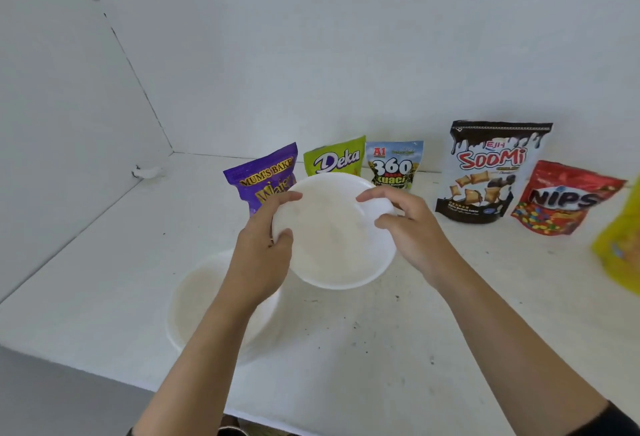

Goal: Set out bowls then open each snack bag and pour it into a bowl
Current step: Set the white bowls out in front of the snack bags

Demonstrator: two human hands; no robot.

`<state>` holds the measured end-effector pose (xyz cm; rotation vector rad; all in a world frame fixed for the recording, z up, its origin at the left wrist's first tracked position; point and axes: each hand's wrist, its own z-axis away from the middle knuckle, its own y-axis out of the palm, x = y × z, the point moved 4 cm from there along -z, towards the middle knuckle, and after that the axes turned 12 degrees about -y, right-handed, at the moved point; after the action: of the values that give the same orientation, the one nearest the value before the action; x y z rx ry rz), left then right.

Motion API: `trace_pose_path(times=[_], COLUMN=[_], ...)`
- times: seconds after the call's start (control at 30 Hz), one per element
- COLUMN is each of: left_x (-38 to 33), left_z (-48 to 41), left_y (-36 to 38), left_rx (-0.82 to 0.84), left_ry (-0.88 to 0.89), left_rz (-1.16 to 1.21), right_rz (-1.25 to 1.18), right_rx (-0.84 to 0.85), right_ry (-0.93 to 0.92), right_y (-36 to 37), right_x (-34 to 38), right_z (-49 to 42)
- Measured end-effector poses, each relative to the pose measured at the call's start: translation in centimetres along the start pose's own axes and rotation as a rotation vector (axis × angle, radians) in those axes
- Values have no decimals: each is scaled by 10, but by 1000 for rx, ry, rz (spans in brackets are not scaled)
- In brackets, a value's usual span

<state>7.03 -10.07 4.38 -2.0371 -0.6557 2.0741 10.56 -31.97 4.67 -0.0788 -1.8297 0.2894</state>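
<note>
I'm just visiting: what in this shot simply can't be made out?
Yellow bag: head view, cut by the right edge and blurred; label unreadable.
Purple bag and green Deka bag: head view, lower parts hidden behind the held bowl.
Bowl on the table: head view, partly covered by the left forearm.
Held bowl: single or stacked, unclear.

Left hand and right hand hold a white bowl (tilted).
</note>
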Motion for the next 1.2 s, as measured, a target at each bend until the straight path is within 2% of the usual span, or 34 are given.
trace_pose_path(times=[0.17,0.3,0.47,0.6,0.73,1.03,1.2], left_x=[-9,7,34,50,64,63,40], left_z=[5,7,-13,-17,-20,-23,-22], left_y=[67,114,151,173,178,178,152], left_rx=[1,66,61,49,34,64,71], left_ry=[-46,-123,-228,-293,-354,-334,-191], left_rz=[-39,-50,-59,-164,-156,-194,-274], right_rz=[97,111,150,253,281,302,397], right_rx=[-39,-65,-15,-79,-100,-86,-113], right_ry=[60,132,203,215,210,213,-6], right_y=[-52,-78,-78,-69,-64,-64,-69], right_x=[-30,-66,-118,-150,-163,-165,-123], right_z=[16,33,38,38,31,24,11])
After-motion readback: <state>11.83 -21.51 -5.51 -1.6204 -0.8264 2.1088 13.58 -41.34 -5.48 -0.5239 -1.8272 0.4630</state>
